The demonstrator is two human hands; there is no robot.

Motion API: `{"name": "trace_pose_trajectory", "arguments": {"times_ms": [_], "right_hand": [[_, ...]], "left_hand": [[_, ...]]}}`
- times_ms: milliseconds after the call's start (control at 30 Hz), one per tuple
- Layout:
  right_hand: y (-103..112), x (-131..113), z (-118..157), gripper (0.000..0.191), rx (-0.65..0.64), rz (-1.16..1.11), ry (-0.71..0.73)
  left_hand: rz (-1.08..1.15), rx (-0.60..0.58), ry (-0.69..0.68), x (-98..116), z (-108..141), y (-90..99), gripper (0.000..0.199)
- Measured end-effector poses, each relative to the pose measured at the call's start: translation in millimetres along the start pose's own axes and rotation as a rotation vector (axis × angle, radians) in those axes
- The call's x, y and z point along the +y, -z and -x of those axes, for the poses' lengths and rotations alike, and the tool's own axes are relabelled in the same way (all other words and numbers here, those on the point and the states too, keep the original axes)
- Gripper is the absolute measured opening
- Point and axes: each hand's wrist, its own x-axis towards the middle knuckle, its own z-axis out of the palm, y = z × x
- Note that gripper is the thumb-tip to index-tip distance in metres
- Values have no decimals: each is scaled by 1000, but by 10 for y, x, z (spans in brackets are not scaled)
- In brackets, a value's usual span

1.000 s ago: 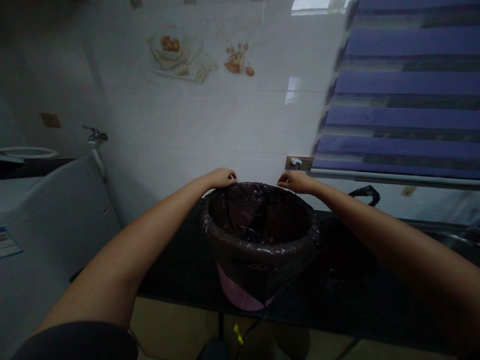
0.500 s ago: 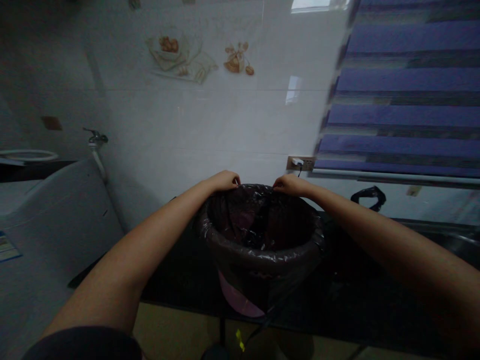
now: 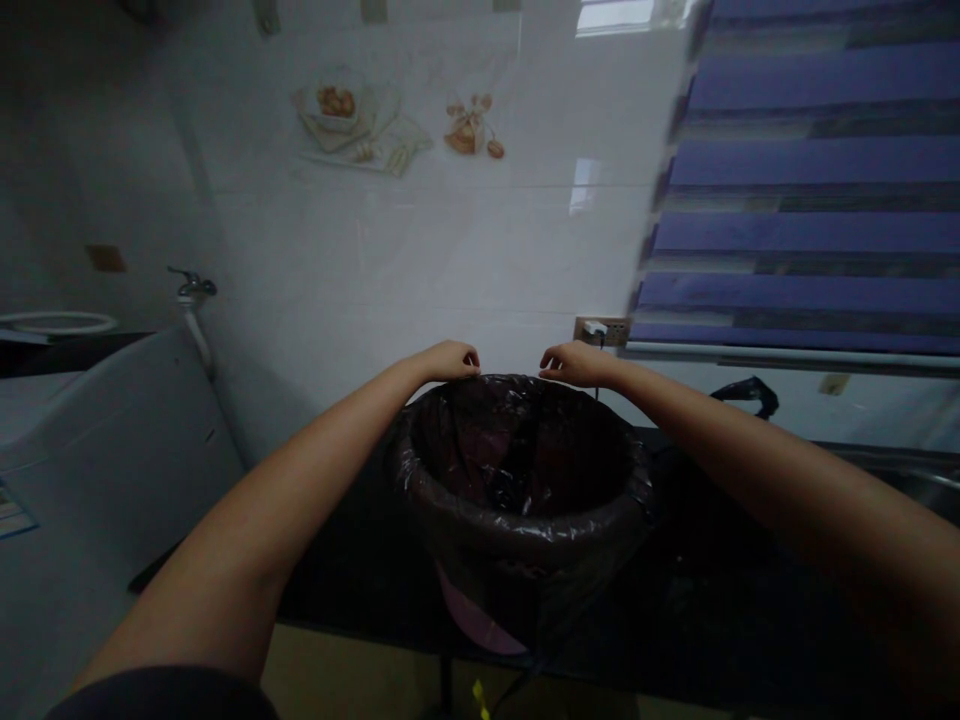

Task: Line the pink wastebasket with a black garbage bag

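Observation:
A pink bin [image 3: 480,618] stands upright on a dark counter, lined with a black plastic bag [image 3: 525,530] folded over its rim and hanging down outside. At the far left part of the rim, my left hand [image 3: 451,361] pinches the bag's edge with curled fingers. My right hand [image 3: 568,363] is at the far right part of the rim, its fingers curled and slightly parted over the bag's edge; nothing shows between them. Inside the bin the liner looks wrinkled and shiny.
Left of the counter stands a grey-white appliance [image 3: 127,430], with a wall tap [image 3: 195,285] behind it. A plugged socket [image 3: 600,331] and a hanging black plastic loop [image 3: 750,393] are behind my right arm. A sink edge [image 3: 930,478] shows at the right.
The view has tilted slightly upward, so the bin sits a little lower. My right hand's fingers have loosened from the bag's edge and moved slightly left.

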Motion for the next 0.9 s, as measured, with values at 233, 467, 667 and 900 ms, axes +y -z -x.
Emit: {"name": "trace_pose_trajectory", "arguments": {"times_ms": [233, 467, 667, 900], "right_hand": [[-36, -102, -148, 36, 1, -55, 64], [-52, -114, -174, 33, -50, -47, 113], [-84, -119, -186, 32, -50, -29, 112], [-106, -103, -241, 34, -32, -36, 118]], "left_hand": [[-33, -20, -9, 89, -117, -47, 38], [-52, -66, -38, 104, -146, -71, 34], [-47, -79, -44, 88, -121, -80, 33], [-56, -50, -27, 65, -128, -70, 38]]}}
